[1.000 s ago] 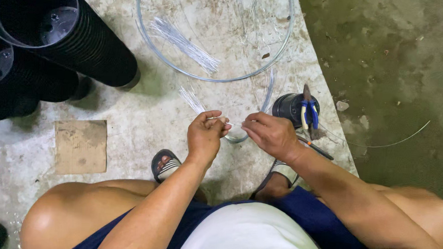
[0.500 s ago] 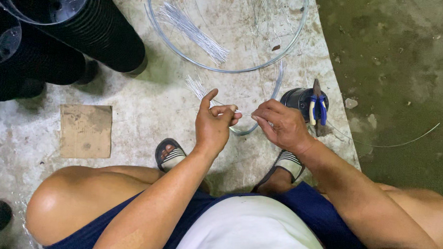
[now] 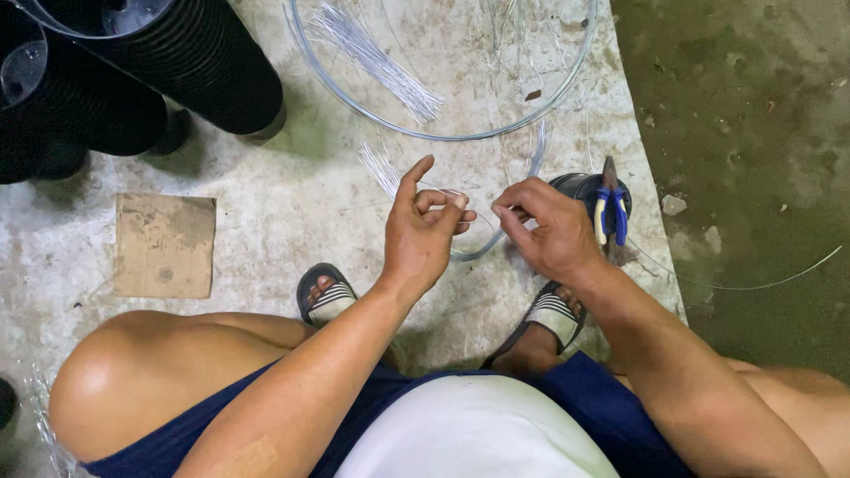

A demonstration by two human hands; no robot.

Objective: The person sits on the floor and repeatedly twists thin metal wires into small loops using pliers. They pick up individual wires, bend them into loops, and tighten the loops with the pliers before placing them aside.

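— Where's the wire from where you stand?

— Right between the two hands. It's a thin pale strand, and its long axis runs roughly level from the left hand across to the right hand, so each set of fingertips has one end of it.

— Are the fingers closed on it?

— The right hand's thumb and forefinger are pinched together on its end, on the side facing the other hand. The left hand has its middle fingers curled in against the thumb around the wire, while the forefinger sticks straight up, free of everything.

— Which hand is nearer to it?

— Neither, really; both touch it. The short stretch of strand between the fingertips looks slack and bends a little downward, though it's too fine to be sure of the curve.

— Anything close by?

— Just past the right hand's knuckles, on the far side from the wire, blue-handled pliers sit on a dark roll. Beyond both sets of fingertips, away from the body, a large wire hoop lies on the concrete floor with a bundle of cut wire pieces inside it. A second small bunch of strands lies just beyond the left fingers.
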